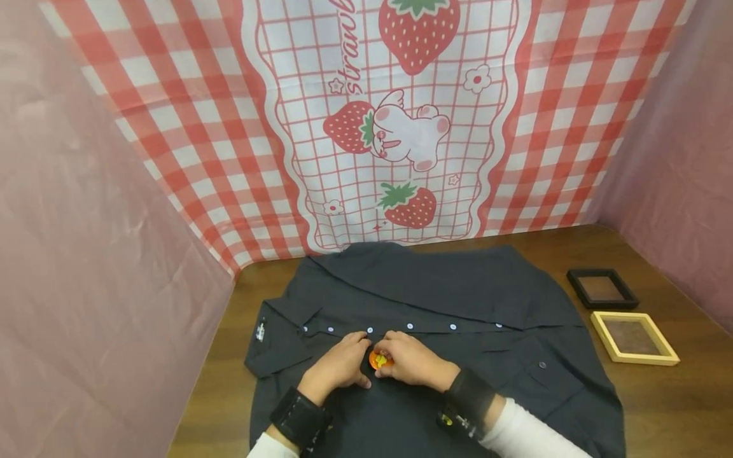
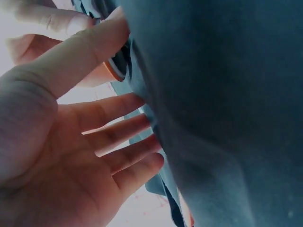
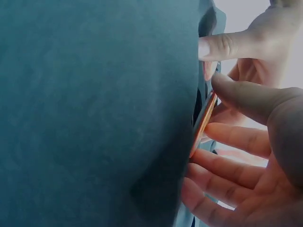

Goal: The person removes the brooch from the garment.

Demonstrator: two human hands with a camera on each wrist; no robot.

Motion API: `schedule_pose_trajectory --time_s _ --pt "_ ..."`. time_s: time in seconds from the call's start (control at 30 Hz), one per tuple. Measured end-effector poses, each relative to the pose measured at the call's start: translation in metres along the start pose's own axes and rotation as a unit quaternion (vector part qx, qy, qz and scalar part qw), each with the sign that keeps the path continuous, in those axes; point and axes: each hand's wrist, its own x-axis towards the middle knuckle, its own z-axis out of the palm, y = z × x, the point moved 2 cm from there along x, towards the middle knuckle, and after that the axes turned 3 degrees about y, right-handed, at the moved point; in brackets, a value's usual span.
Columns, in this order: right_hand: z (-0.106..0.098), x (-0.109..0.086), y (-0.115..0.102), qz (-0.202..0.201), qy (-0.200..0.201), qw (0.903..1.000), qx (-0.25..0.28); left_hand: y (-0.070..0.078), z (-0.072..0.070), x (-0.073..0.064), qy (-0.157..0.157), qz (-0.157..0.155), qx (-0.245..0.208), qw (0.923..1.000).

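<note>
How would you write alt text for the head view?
A right hand holds a round orange disc on a dark grey shirt spread on a brown wooden table, the left hand beside it. A black square frame and a yellow square frame lie alongside.

From here, the right hand (image 1: 411, 360) covers part of the orange badge (image 1: 375, 361). The collar label (image 1: 260, 331) is too small for me to read. The shirt (image 1: 401, 413) is cut off below.
</note>
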Motion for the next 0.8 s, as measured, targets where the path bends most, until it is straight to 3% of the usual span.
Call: schedule_pose_trajectory --time_s 0.4,0.6,0.8 --pt "0.0006 0.0029 0.0017 0.008 0.007 0.9998 0.014 -0.0012 -0.0047 0.0049 0.005 0.022 0.03 0.9993" --pt "-0.0026 0.0032 0.0056 0.008 -0.01 0.9999 0.011 -0.0052 -0.0011 0.0101 0.015 0.014 -0.01 0.9997" --pt "-0.0015 0.0043 0.0065 0.002 -0.011 0.9997 0.023 -0.0044 -0.0011 0.0089 0.024 0.016 -0.004 0.9996"
